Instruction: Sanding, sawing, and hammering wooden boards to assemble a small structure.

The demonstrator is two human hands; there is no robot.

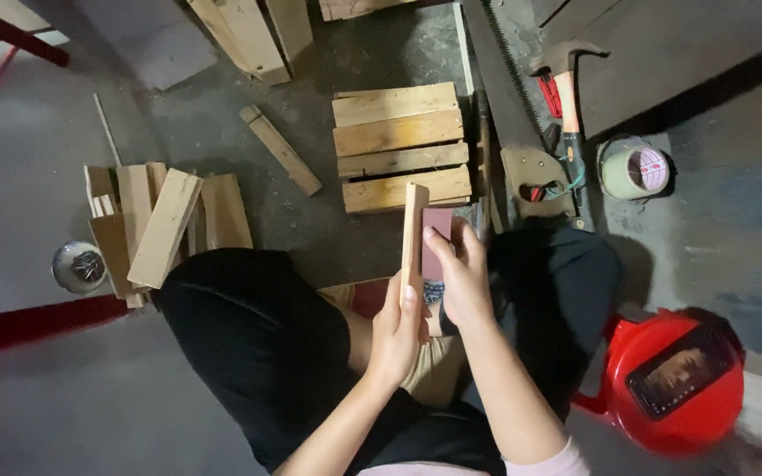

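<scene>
Gripping a thin wood slat (414,231) upright, left hand (397,328) steadies it while right hand (462,275) presses dark red sandpaper (436,242) against its side.

Strip (414,231) in my left hand (399,330): bare pale wood, matt, unfinished. Sheet (437,242) under my right hand (462,280): dull reddish, looks like sandpaper (can't confirm grit). Pallet (400,145) and planks (165,227): raw rough wood. Saw (506,97) blade dull metal. Stool (676,383) glossy red plastic. Floor (328,220) rough grey concrete.
</scene>
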